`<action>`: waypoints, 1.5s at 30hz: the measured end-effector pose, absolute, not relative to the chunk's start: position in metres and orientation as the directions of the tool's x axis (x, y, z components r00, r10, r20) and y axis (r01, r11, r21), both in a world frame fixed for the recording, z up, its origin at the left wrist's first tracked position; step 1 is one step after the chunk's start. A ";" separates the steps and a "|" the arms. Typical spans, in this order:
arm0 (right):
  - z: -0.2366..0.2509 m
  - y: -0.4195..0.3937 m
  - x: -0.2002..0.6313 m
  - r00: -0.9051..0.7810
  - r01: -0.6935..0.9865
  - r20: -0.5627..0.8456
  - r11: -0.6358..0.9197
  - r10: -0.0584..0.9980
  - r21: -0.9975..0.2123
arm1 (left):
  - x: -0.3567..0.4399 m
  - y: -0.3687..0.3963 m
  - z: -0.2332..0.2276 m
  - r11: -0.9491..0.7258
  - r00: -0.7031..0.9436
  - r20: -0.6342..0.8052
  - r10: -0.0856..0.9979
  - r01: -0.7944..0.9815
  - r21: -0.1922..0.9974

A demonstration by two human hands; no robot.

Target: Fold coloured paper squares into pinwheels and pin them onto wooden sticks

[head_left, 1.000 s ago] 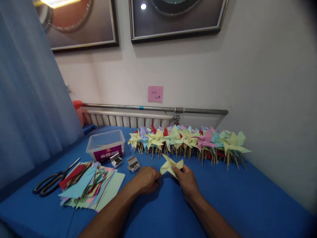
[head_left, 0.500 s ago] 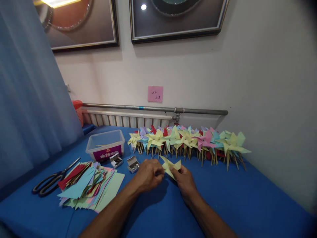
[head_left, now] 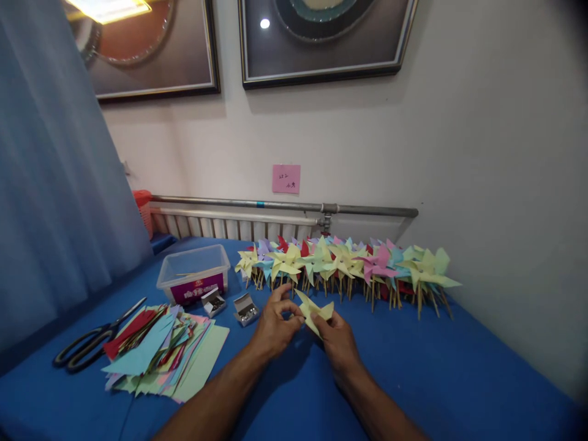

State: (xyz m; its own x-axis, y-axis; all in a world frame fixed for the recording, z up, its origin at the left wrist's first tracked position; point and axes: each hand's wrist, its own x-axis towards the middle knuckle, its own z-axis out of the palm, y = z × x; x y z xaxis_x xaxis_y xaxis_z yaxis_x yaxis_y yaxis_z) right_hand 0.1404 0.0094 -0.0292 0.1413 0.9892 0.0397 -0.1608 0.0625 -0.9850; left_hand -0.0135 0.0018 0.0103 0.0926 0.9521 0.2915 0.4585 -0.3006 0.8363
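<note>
Both hands pinch one yellow paper pinwheel (head_left: 315,311) just above the blue table (head_left: 413,367): left hand (head_left: 275,327) at its centre, right hand (head_left: 337,340) gripping a blade. It has no stick showing, while a long row of finished pinwheels (head_left: 344,266) stands behind; cut paper squares (head_left: 160,355) remain.

Pale yellow pinwheel (head_left: 315,310); blue tablecloth (head_left: 436,361); perhaps purple-labelled clear tub (head_left: 193,274)
</note>
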 end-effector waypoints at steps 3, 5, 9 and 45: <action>-0.028 0.008 0.138 0.128 -0.207 0.005 0.031 0.992 -0.978 | -0.013 0.004 0.009 -0.285 0.138 0.252 0.958 0.369 0.884; -0.027 0.006 0.136 0.104 -0.223 0.006 0.029 0.995 -0.974 | -0.015 0.004 0.009 -0.302 0.168 0.259 0.951 0.334 0.893; -0.022 0.002 0.135 0.050 -0.249 0.006 0.019 0.999 -0.968 | -0.019 0.003 0.012 -0.330 0.196 0.277 0.941 0.342 0.880; -0.034 0.006 0.134 -0.094 -0.310 -0.014 -0.042 0.995 -0.950 | -0.016 0.002 0.013 -0.152 0.112 0.121 0.986 0.337 0.929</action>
